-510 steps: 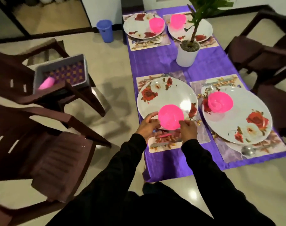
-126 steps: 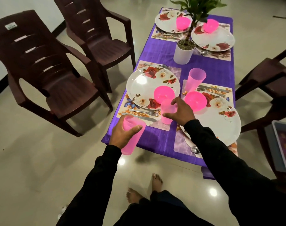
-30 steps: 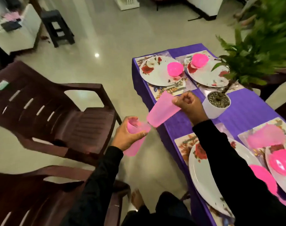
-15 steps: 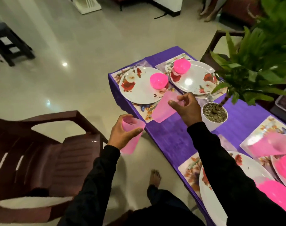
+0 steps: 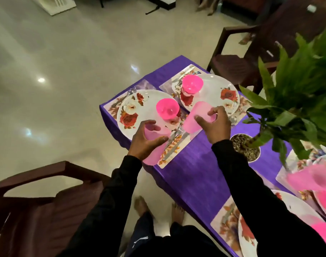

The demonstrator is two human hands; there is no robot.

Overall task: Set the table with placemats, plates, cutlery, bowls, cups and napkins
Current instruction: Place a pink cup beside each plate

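Sitting under both hands: purple-clothed table (image 5: 193,169), carrying floral placemats (image 5: 174,147) just beyond hands, white plant pot (image 5: 246,147) right of them.

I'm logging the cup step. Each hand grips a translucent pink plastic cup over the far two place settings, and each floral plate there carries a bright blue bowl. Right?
Not quite. In the head view the bowls are bright pink, not blue. The rest holds: the left hand and right hand each grip a translucent pink plastic cup.
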